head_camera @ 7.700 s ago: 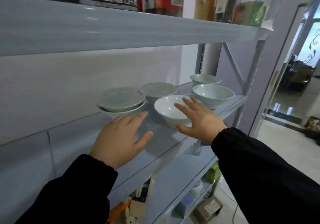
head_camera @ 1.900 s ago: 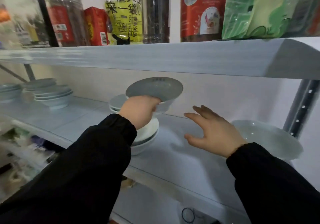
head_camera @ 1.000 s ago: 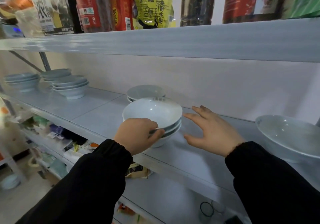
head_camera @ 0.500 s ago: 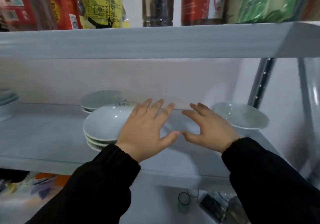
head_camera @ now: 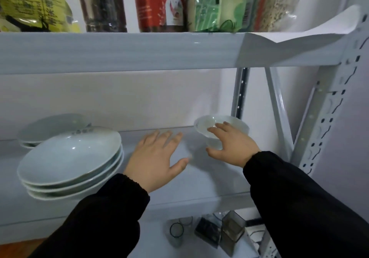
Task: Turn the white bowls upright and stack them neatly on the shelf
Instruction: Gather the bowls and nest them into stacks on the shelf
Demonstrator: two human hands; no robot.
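Three white bowls stand upright in a stack (head_camera: pixel 69 161) at the left of the grey shelf (head_camera: pixel 189 179). Behind the stack lie more white bowls (head_camera: pixel 52 126), bottoms up. A single white bowl (head_camera: pixel 229 124) is at the right, by the back post, tilted a little. My right hand (head_camera: pixel 231 148) holds it, with fingers over the rim and the thumb by its foot. My left hand (head_camera: pixel 157 158) hovers with spread fingers above the bare shelf, between the stack and the single bowl, and holds nothing.
The upper shelf (head_camera: pixel 119 52) hangs low overhead and carries bags, a dark bottle (head_camera: pixel 101 4) and a red bottle (head_camera: pixel 159 2). Metal posts and a slanted brace (head_camera: pixel 279 114) close the right end. On the lower shelf stand a glass (head_camera: pixel 176 231) and small jars.
The view has swung right. My right hand has reached to the single bowl at the right and taken hold of it. My left hand has moved off the stack to the bare shelf.
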